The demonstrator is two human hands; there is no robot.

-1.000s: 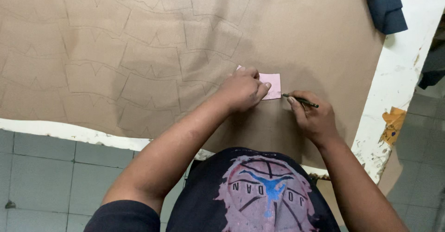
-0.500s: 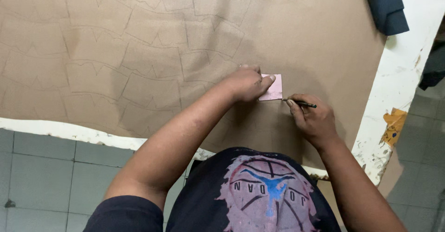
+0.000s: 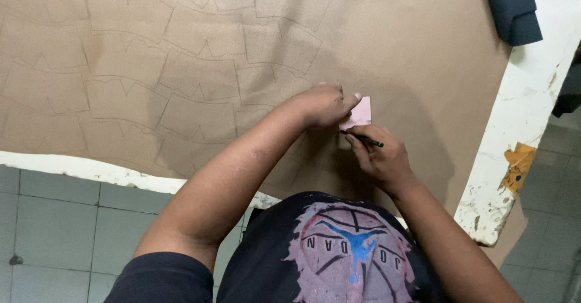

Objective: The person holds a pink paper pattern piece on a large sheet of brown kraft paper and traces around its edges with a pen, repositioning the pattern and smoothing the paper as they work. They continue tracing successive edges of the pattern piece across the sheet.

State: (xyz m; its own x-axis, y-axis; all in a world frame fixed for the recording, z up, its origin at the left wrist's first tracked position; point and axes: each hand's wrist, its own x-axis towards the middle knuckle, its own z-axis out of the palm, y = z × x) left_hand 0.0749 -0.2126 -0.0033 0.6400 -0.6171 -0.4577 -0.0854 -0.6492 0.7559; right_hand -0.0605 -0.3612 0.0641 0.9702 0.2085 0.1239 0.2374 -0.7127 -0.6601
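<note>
Sheet [image 3: 423, 55]: brown, matt, slightly grainy, like leather or board.
Template [image 3: 358, 114]: pink, matt card.
Desk [image 3: 520, 127]: white paint, chipped and rough.
Floor [image 3: 54, 224]: smooth grey tiles.

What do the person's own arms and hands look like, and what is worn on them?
Both forearms are bare, and the left hand and right hand wear no gloves. No rings, watch or bands show. A short dark navy sleeve covers the left upper arm.

Premises: a cutting workshop. A brown sheet [image 3: 181, 67] marked with repeated pattern outlines covers a paint-chipped white worktable [image 3: 520, 133] over tiled floor [image 3: 54, 224].
</note>
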